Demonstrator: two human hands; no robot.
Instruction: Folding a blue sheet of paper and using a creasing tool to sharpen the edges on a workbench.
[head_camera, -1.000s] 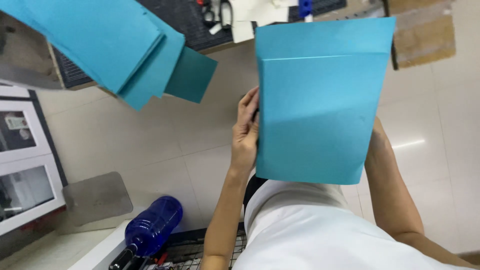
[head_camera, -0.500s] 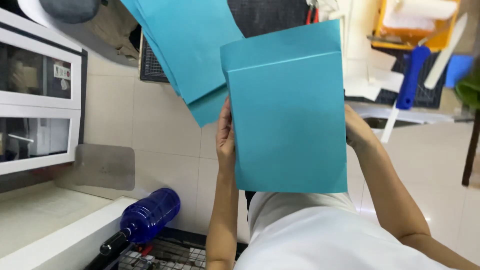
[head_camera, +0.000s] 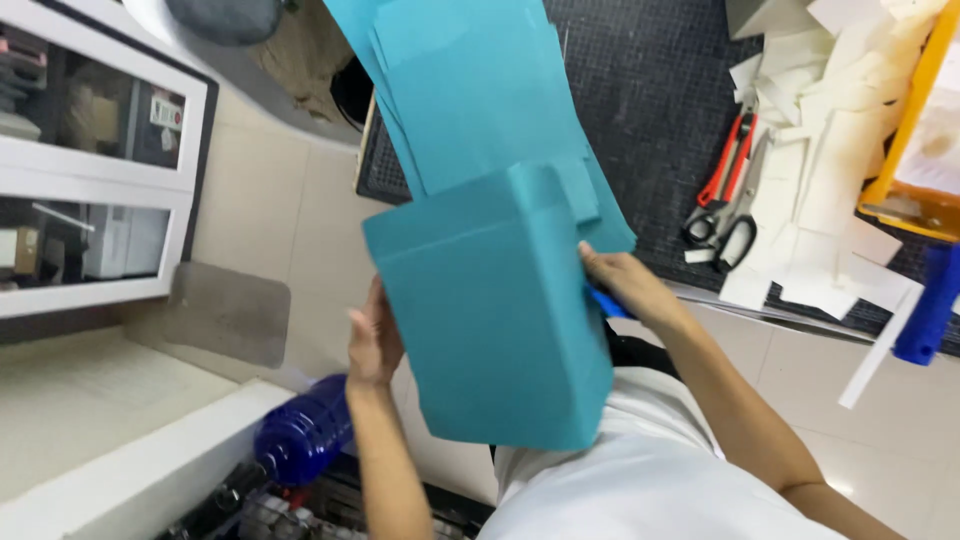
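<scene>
I hold a folded teal paper piece (head_camera: 495, 320), shaped like a flat bag, upright in front of my chest. My left hand (head_camera: 375, 340) grips its left edge. My right hand (head_camera: 620, 285) grips its right edge near the top. Behind it, a stack of flat teal sheets (head_camera: 470, 90) lies on the dark mat (head_camera: 650, 110) and hangs over the table's near edge.
Scissors with red and black handles (head_camera: 725, 200) lie on the mat beside white paper scraps (head_camera: 810, 160). A blue tool handle (head_camera: 930, 300) sits at the right edge. A blue plastic bottle (head_camera: 300, 435) lies at lower left, a white-framed cabinet (head_camera: 90, 170) at left.
The view has swung toward the table. The teal piece has tilted and come lower and closer to my chest, with both hands still on its edges.
</scene>
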